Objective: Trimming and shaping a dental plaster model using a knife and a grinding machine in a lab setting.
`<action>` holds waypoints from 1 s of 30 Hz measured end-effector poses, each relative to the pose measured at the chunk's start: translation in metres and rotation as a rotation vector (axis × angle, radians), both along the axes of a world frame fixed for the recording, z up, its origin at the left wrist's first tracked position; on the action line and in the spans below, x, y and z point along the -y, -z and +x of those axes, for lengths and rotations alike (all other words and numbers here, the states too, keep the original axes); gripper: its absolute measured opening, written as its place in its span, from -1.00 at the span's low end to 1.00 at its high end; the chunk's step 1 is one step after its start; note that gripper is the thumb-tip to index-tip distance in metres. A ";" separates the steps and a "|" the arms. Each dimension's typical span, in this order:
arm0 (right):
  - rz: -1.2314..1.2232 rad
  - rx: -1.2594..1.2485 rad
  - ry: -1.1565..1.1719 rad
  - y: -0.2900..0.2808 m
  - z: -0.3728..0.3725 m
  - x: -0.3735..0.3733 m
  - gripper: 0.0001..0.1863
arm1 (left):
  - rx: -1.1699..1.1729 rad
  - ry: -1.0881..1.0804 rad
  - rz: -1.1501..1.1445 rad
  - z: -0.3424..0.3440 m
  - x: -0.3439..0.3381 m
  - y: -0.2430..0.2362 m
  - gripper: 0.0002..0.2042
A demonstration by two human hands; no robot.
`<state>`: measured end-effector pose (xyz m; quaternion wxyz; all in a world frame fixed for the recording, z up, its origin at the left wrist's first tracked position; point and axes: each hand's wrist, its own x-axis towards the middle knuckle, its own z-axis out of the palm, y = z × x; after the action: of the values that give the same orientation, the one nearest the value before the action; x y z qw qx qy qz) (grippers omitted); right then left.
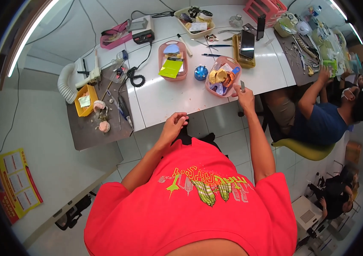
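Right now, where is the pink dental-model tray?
In the head view, the pink tray is right of centre, between the round blue object and right hand.

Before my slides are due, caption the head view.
Right hand holding a grey tool at a pink tray of dental models, left hand loosely curled.

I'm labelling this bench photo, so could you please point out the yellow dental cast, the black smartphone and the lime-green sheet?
Yellow dental cast (218,76): head view, its middle.
Black smartphone (247,44): head view, its dark face.
Lime-green sheet (171,68): head view, its flat face.
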<state>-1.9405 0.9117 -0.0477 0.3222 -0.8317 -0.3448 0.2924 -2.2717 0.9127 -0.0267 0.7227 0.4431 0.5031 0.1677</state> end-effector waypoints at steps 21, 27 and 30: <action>-0.223 -0.364 1.530 0.208 -0.201 0.602 -0.66 | 0.088 1.715 0.085 0.303 0.240 0.022 -0.63; -0.055 -0.349 1.531 0.198 -0.123 0.664 -0.65 | 0.188 1.863 0.159 0.387 0.397 0.019 -0.62; 0.422 -0.491 1.366 0.042 -0.015 0.652 -0.72 | 0.206 1.764 0.190 0.429 0.441 0.021 -0.61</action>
<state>-1.9560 0.2595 -0.0894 0.6518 -0.6920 0.2807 0.1324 -1.8428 0.4721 -0.0481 0.5909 0.7097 -0.1041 -0.3694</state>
